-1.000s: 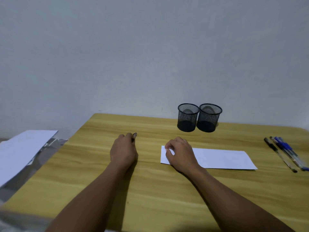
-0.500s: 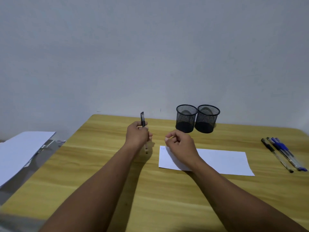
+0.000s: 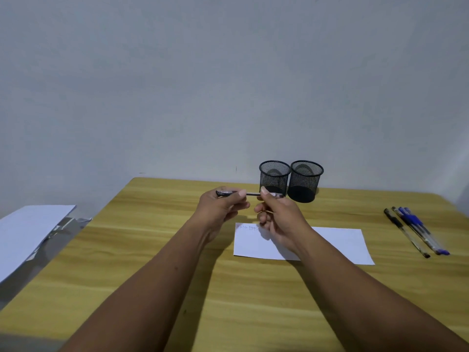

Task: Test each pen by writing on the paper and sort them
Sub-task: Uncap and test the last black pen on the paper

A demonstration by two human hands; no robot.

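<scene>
A dark pen (image 3: 251, 194) is held up in the air above the table (image 3: 177, 288). It is kept flat, from left to right, over the far middle of the table. It is just in front of the two black mesh cups (image 3: 291, 179).

The pen's left end is gripped by the left hand (image 3: 223, 208), with the fingers curled round it. A short dark bit sticks out past that hand. The pen's right end is pinched by the right hand (image 3: 280, 219), with the thumb on top. Only a small part of the pen is seen between the two hands.

A white paper (image 3: 335, 246) is laid flat on the table, a bit right of the middle. Part of it is hidden under the right hand and wrist. Some tiny marks (image 3: 247, 227) are seen at its far left corner, too small to read.

The cups are stood upright, side by side, close to the far edge. It cannot be told if they touch.

A few more pens (image 3: 416, 231) are laid close together near the right edge, apart from the paper. One is black and some are blue.

Some white sheets (image 3: 30, 229) are seen past the left edge of the table.
</scene>
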